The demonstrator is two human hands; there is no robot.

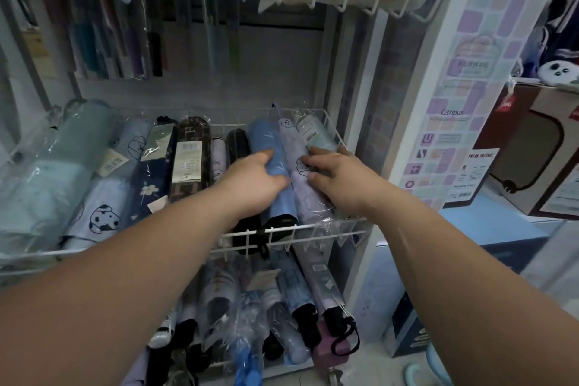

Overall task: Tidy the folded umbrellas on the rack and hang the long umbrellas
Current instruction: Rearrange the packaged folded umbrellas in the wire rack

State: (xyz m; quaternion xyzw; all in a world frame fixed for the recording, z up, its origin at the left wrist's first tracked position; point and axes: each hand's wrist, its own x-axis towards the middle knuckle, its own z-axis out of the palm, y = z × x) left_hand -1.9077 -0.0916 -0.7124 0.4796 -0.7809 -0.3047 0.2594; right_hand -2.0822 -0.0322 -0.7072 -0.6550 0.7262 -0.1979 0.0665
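Two grips, side by side: your left hand (pixel 253 180) curls round the blue umbrella (pixel 266 138), your right hand (pixel 340 180) clasps the lilac umbrella (pixel 293 144) just beside it. Its slick plastic could slide it over the basket rail (pixel 300 226) under your wrists.

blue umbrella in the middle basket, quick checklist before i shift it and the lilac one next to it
1. Left hand grip on blue umbrella: ok, fingers and thumb curl round it.
2. Right hand grip on lilac umbrella: ok, thumb and fingers hold it.
3. Free space in the wire basket: not ok, the umbrellas near the hands lie packed side by side.
4. Mint umbrella free of the right fingers: cannot tell.
5. Plastic wrappers clear of the front wires: cannot tell.
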